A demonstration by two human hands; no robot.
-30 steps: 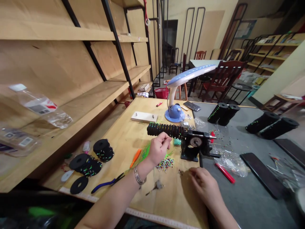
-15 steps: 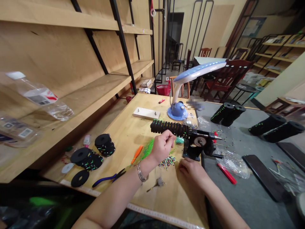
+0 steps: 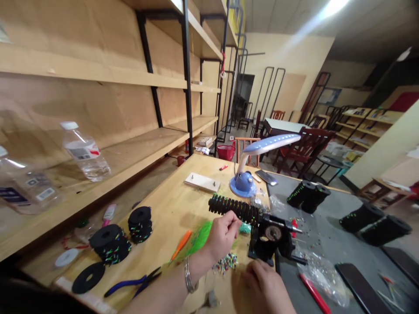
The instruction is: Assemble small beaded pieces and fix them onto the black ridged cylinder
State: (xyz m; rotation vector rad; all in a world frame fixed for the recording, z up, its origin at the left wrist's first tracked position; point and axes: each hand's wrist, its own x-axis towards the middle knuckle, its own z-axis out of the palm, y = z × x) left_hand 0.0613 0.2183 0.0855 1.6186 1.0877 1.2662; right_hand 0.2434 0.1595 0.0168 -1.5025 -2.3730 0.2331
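My left hand (image 3: 224,231) is closed in a pinch just below the ridged black roll (image 3: 233,208), which carries green and yellow bits. Whatever the fingertips hold is too small to make out. The roll is mounted on a black hand-cranked device (image 3: 271,235). My right hand (image 3: 266,285) lies on the table in front of the device's base, fingers curled under and partly hidden. Around my left wrist are green strands (image 3: 200,237), an orange-handled tool (image 3: 182,244) and a heap of multicoloured beads (image 3: 225,263).
Blue-handled pliers (image 3: 131,284) and stacked black discs (image 3: 109,244) lie at the left. A blue lamp (image 3: 242,185) and a pale board with pegs (image 3: 202,182) stand behind. On the grey mat are black rolls (image 3: 386,224), a red tool (image 3: 314,293) and a dark phone (image 3: 363,288).
The camera has tilted up, so the table sits lower in view. My left hand keeps its pinch by the roll. My right hand has shifted slightly towards me from the device's base.
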